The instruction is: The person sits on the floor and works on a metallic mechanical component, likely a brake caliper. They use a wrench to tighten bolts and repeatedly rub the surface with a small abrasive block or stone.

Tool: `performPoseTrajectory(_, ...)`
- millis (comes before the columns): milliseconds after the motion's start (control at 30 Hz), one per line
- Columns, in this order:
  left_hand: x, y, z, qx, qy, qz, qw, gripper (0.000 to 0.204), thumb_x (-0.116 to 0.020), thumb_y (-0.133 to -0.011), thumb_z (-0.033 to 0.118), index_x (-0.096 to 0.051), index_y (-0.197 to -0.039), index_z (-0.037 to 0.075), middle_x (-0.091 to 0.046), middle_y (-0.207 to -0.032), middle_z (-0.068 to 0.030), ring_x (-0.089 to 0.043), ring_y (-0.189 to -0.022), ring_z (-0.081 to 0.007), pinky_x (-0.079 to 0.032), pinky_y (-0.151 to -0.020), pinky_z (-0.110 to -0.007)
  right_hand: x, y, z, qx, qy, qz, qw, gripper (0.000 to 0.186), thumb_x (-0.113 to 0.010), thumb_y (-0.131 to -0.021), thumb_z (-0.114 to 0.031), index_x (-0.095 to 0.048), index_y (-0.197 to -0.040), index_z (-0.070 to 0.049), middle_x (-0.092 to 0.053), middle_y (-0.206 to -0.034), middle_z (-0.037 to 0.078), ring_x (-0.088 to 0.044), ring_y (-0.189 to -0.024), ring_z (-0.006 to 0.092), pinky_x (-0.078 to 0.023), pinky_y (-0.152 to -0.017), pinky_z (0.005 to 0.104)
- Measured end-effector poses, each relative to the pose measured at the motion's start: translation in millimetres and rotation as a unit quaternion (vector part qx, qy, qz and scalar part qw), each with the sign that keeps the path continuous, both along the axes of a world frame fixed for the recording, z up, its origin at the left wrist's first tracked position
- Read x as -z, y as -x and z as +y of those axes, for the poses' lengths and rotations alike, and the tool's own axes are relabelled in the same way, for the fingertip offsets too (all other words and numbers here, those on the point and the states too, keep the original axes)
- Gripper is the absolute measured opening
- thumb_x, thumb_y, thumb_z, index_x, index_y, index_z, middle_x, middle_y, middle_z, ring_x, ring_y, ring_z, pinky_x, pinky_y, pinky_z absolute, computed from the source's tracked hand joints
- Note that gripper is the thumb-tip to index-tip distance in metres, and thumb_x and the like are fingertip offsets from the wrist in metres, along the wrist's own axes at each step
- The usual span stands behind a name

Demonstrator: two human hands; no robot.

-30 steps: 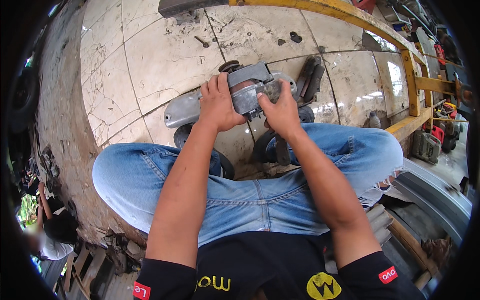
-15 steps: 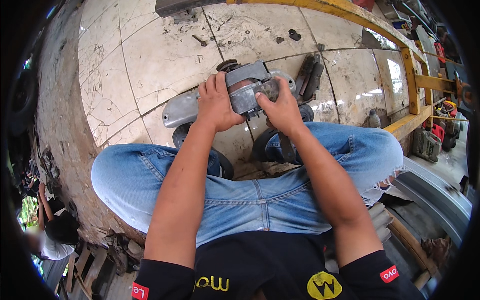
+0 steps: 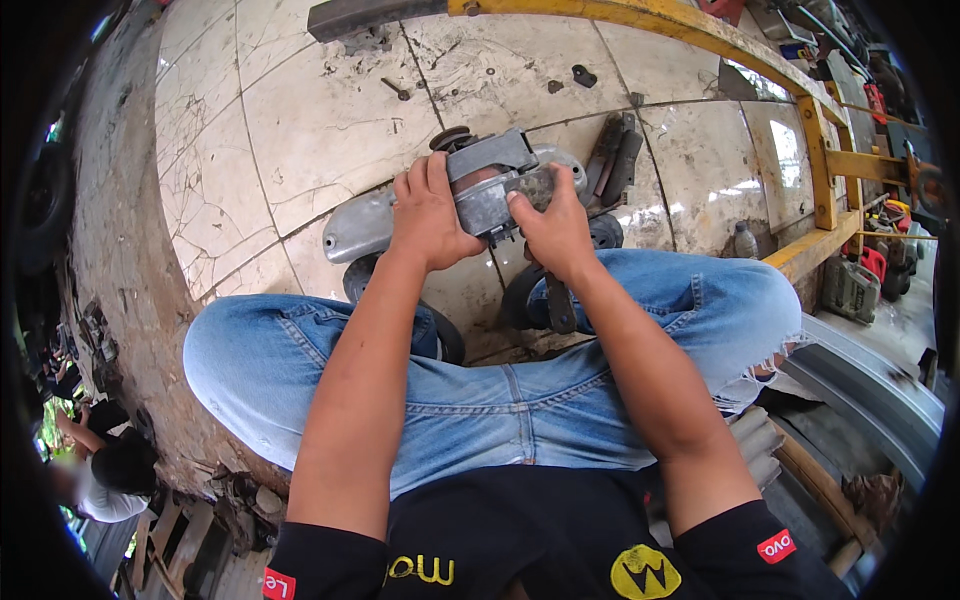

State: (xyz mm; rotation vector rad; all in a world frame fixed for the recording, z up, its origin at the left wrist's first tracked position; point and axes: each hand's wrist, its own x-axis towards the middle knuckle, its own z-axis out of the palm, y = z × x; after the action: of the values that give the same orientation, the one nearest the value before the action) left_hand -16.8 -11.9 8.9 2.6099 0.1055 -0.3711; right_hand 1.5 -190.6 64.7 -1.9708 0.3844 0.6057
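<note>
A grey metal machine housing (image 3: 487,205) with a long rounded arm on its left and a dark grooved wheel (image 3: 453,139) at its far side is between my hands, above the tiled floor. My left hand (image 3: 432,215) grips its left side, fingers over the top and thumb at the near edge. My right hand (image 3: 553,222) is closed round the right side, its thumb pressed on a stained, blocky part (image 3: 533,186); whether that part is separate I cannot tell. Below my right wrist hangs a dark flat strip (image 3: 561,304); what holds it is hidden.
Dark elongated metal pieces (image 3: 615,160) lie right of the machine. A bolt (image 3: 396,89) and small dark bits (image 3: 583,76) are on the tiles. A yellow metal frame (image 3: 826,175) stands at right, near a small bottle (image 3: 745,240). Another person (image 3: 115,465) is at far left.
The machine has tilted slightly, and the stained part under my right thumb now shows flatter and wider. The dark strip has shifted a little down and left. Both hands keep their grip.
</note>
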Motion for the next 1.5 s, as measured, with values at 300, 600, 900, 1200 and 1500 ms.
performPoseTrajectory(300, -3, -2, -1, 0.004, -0.007, -0.005, 1.000, 0.125, -0.092, -0.050, 0.032, -0.020, -0.149, 0.005, -0.032, -0.146, -0.0207, -0.032, -0.134, -0.0439, -0.038, -0.111, -0.052, 30, 3, -6, -0.030, 0.011, -0.099, 0.995, 0.067, -0.070, -0.087, -0.030, -0.038, -0.139, -0.001, -0.066, -0.102, 0.036, -0.067, -0.098, 0.0459, -0.050, -0.088, 0.0474)
performPoseTrajectory(600, -5, -2, -2, -0.001, 0.001, 0.001, 1.000, 0.125, -0.092, -0.050, 0.032, -0.019, -0.149, 0.007, -0.031, -0.147, -0.0213, -0.032, -0.135, -0.0442, -0.038, -0.111, -0.053, 19, -3, -10, -0.036, -0.009, -0.053, 0.998, 0.066, -0.069, -0.089, -0.030, -0.039, -0.138, 0.002, -0.067, -0.091, 0.023, -0.067, -0.077, 0.0311, -0.052, -0.074, 0.0405)
performPoseTrajectory(900, -7, -2, -3, -0.007, 0.003, 0.014, 1.000, 0.125, -0.091, -0.050, 0.030, -0.019, -0.150, 0.007, -0.030, -0.148, -0.0209, -0.030, -0.137, -0.0447, -0.037, -0.112, -0.053, 10, -6, -9, -0.031, 0.007, -0.048, 0.998, 0.063, -0.069, -0.090, -0.029, -0.040, -0.136, 0.002, -0.067, -0.090, 0.020, -0.065, -0.070, 0.0254, -0.053, -0.068, 0.0386)
performPoseTrajectory(1200, -2, -1, -1, 0.000, -0.006, -0.002, 1.000, 0.125, -0.091, -0.051, 0.031, -0.019, -0.150, 0.006, -0.031, -0.147, -0.0206, -0.032, -0.134, -0.0435, -0.039, -0.110, -0.052, 14, 2, -9, 0.024, -0.092, -0.009, 0.995, 0.062, -0.067, -0.091, -0.021, -0.033, -0.139, -0.002, -0.063, -0.078, 0.014, -0.056, -0.040, 0.0160, -0.039, -0.033, 0.0314)
performPoseTrajectory(1500, -3, 1, -2, -0.003, -0.011, 0.004, 1.000, 0.125, -0.091, -0.051, 0.031, -0.018, -0.150, 0.007, -0.031, -0.147, -0.0188, -0.033, -0.134, -0.0424, -0.040, -0.108, -0.055, -8, 2, -8, 0.006, -0.085, 0.049, 0.995, 0.067, -0.064, -0.092, -0.017, -0.028, -0.146, -0.002, -0.064, -0.079, 0.014, -0.058, -0.043, 0.0185, -0.040, -0.034, 0.0335)
